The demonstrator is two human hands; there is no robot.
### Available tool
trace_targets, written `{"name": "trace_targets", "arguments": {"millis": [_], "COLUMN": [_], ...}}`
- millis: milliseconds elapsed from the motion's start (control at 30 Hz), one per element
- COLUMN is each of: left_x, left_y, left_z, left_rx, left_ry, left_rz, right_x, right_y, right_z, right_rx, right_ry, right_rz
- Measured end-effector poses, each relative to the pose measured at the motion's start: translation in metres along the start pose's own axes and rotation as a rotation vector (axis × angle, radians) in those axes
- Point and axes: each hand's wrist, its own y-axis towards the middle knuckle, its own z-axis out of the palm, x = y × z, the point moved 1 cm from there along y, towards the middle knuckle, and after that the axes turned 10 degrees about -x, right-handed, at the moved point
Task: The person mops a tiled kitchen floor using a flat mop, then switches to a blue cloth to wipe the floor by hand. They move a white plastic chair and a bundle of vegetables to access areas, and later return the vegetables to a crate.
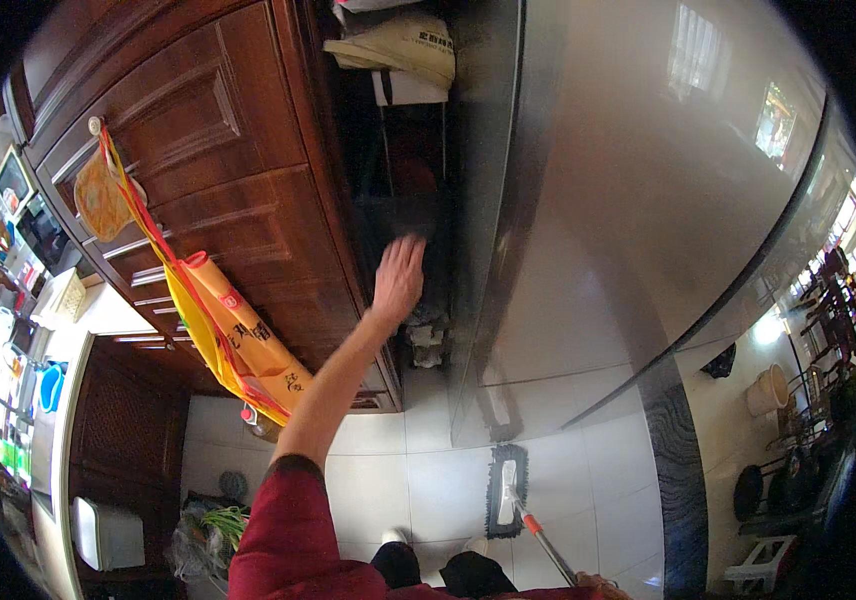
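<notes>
My left hand (pixel 399 277) reaches into the dark, narrow gap between a brown wooden cabinet (pixel 248 210) and a shiny grey refrigerator (pixel 600 225). Its fingers point into the gap. The fingertips are blurred, and I cannot tell whether they touch or hold anything. Higher in the gap sits a beige cap (pixel 405 49) bearing writing, above a white item (pixel 411 88). At the lower right edge my right hand (pixel 599 585), partly cut off, grips the handle of a flat mop (pixel 508 491). The mop's grey fringed head lies on the white tiles in front of the refrigerator.
From a cabinet knob hang a round patterned pad (pixel 103 196) and a yellow-and-orange bag (pixel 248 330). A bottle (pixel 255 421) stands below. Bagged green vegetables (pixel 225 525) and a white bin (pixel 109 534) are at left. A white stool (pixel 762 564) stands at right.
</notes>
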Motion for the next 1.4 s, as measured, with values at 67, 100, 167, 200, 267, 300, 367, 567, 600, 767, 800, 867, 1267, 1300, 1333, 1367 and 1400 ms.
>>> {"name": "trace_targets", "arguments": {"millis": [67,100,167,200,267,300,367,567,600,767,800,867,1267,1300,1333,1367,1400], "left_x": [0.023,0.034,0.054,0.061,0.076,0.082,0.092,0.113,0.114,0.099,0.089,0.067,0.080,0.087,0.093,0.097,0.099], "left_y": [0.058,0.075,0.099,0.105,0.110,0.109,0.106,0.091,0.088,0.083,0.077,0.051,-0.345,-0.350,-0.353,-0.355,-0.356], "left_z": [0.015,0.026,0.050,0.061,0.082,0.092,0.112,0.166,0.168,0.149,0.142,0.130,0.245,0.251,0.258,0.263,0.266], "left_rx": [-0.056,0.152,0.475,0.460,0.522,0.566,0.537,0.359,0.336,0.377,0.242,-0.039,0.806,0.787,0.771,0.757,0.752], "left_ry": [0.090,0.144,0.145,0.114,0.054,0.021,-0.017,-0.095,-0.091,0.211,0.235,0.287,-0.271,-0.248,-0.233,-0.221,-0.214], "left_rz": [0.058,-0.034,-0.069,-0.072,-0.129,-0.158,-0.159,-0.142,-0.133,0.194,0.284,0.462,-0.597,-0.599,-0.602,-0.605,-0.614], "right_x": [0.006,0.012,0.027,0.036,0.056,0.067,0.088,0.132,0.138,0.157,0.158,0.159,0.158,0.160,0.162,0.165,0.169], "right_y": [0.004,0.009,0.019,0.026,0.030,0.027,0.016,-0.003,-0.001,0.005,0.004,-0.002,-0.023,-0.024,-0.024,-0.024,-0.024], "right_z": [-0.002,-0.006,-0.013,-0.019,-0.019,-0.016,-0.005,0.024,0.021,-0.003,-0.006,-0.008,0.020,0.021,0.021,0.021,0.020], "right_rx": [-0.097,-0.126,0.058,0.160,0.229,0.200,0.041,0.065,0.019,0.109,0.096,0.074,0.042,0.132,0.160,0.193,0.226], "right_ry": [-0.117,-0.179,-0.158,-0.083,-0.056,-0.024,0.052,0.107,0.088,0.097,0.090,0.072,0.202,0.199,0.222,0.225,0.228], "right_rz": [-0.120,-0.186,-0.167,-0.132,0.042,0.085,0.090,0.248,0.247,0.326,0.309,0.290,0.286,0.366,0.395,0.438,0.483]}}
